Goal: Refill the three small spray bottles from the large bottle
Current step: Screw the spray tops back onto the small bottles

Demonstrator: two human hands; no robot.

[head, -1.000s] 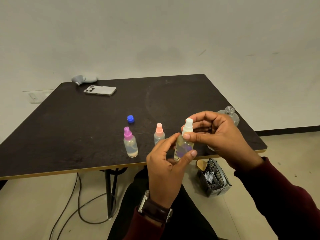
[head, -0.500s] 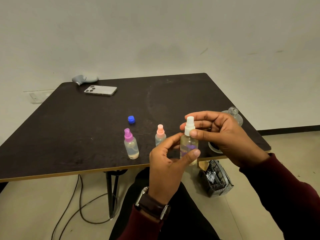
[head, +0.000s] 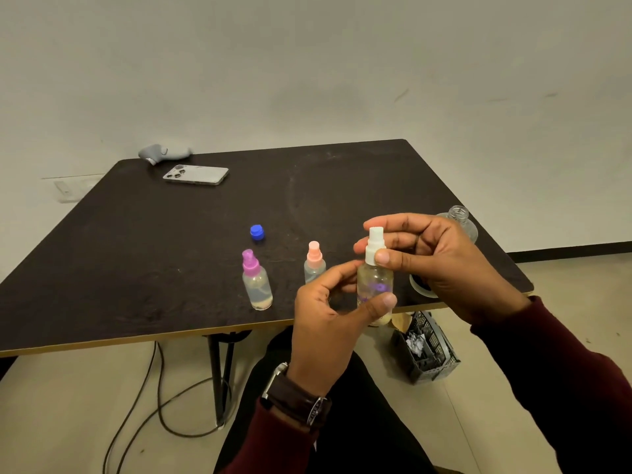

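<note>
While both forearms reach in from the bottom edge in dark red sleeves, the left hand [head: 325, 313] is raised with its back to the camera, thumb and fingers curled round the clear body of the white-capped spray bottle [head: 374, 285]. The right hand [head: 441, 265] comes in from the right, thumb and fingertips pinching the bottle's white spray cap [head: 373, 248]. So the bottle is upright, held between the two hands in the air just over the near table edge.

Behind the left hand, the pink-capped bottle [head: 314, 263] stands on the dark, matte table [head: 136, 251], partly hidden by the fingers. Just left of it is the purple-capped bottle [head: 256, 285], clear plastic, rounded shoulders, pale liquid low inside. A small blue cap [head: 257, 231] lies apart, farther back. The large bottle [head: 460, 222], clear glass or plastic with an open threaded neck, peeks above the right hand near the table's right edge.

A watch [head: 297, 393] with a dark strap circles the left wrist.
</note>
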